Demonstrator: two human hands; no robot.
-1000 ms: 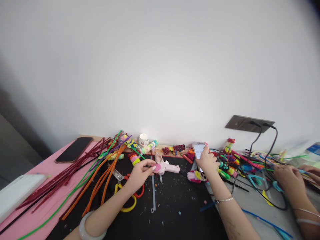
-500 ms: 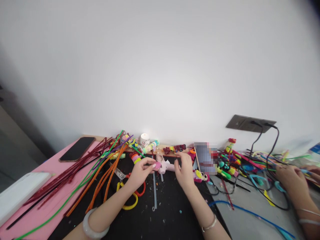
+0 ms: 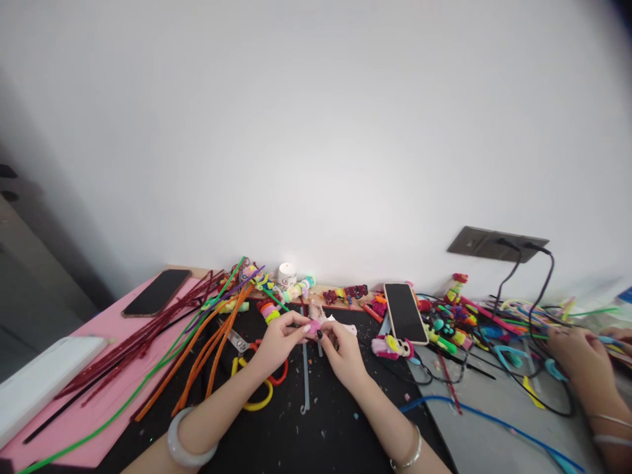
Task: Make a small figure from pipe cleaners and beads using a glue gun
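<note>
As the right hand (image 3: 345, 352) joins the left hand (image 3: 277, 342), both pinch the pink piece (image 3: 313, 328) (lower centre), apparently steadying it.

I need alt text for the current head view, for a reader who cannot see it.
A person's left hand holds a small pink piece above a black surface, with the right hand close against it. Scissors and orange fuzzy stems lie to the left, a dark-screened phone to the right.

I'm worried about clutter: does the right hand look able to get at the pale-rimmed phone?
Probably yes: the pale-rimmed phone lies near the right hand, its screen uncovered. The pink-and-yellow doll crowds only its near left corner, though that hand is busy at the pink piece.
</note>
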